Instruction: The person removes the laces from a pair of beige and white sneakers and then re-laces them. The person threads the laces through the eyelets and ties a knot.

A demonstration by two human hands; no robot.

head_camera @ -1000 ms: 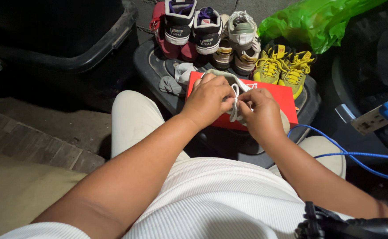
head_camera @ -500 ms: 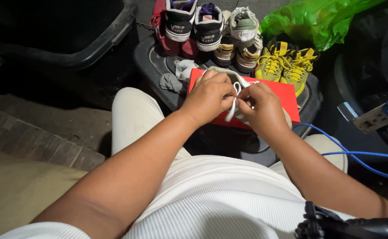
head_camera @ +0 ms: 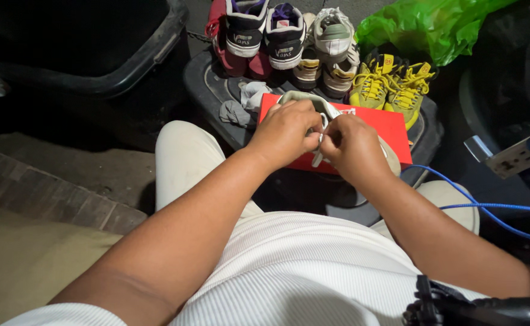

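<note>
Setting: dim floor space seen from above, with brick paving at the lower left and a dark moulded tray (head_camera: 207,84) in front of the seated person's knees.
Tray contents: a red shoebox lid (head_camera: 391,130), a crumpled grey cloth (head_camera: 237,108), and a row of shoes along the far edge.
Shoes in the row: a dark pair with white heel bands (head_camera: 265,30), a pale pair with tan soles (head_camera: 331,42), and a yellow laced pair (head_camera: 391,84) just beside the red lid.
Other containers: a large black bin (head_camera: 96,48) at the upper left, its inside too dark to read; a green plastic bag (head_camera: 434,24) at the upper right, contents hidden.
Shoe in hand: a pale sneaker (head_camera: 313,102) sits over the red lid, between the two hands; only its heel rim and a strip of its side show.
Lace: a white shoelace (head_camera: 319,151) hangs down between the hands, touching both.
Left hand: left hand (head_camera: 286,130) is curled over the sneaker, fingers bent inward and pinched on the lace near the shoe's opening.
Right hand: right hand (head_camera: 352,148) is knuckles-up just beside the left, fingers closed on the same lace; its fingertips are hidden under the hand.
Cut off: a blue cable (head_camera: 488,211) runs from a power strip (head_camera: 509,160) at the right edge; a black device at the bottom right is only partly in frame.
</note>
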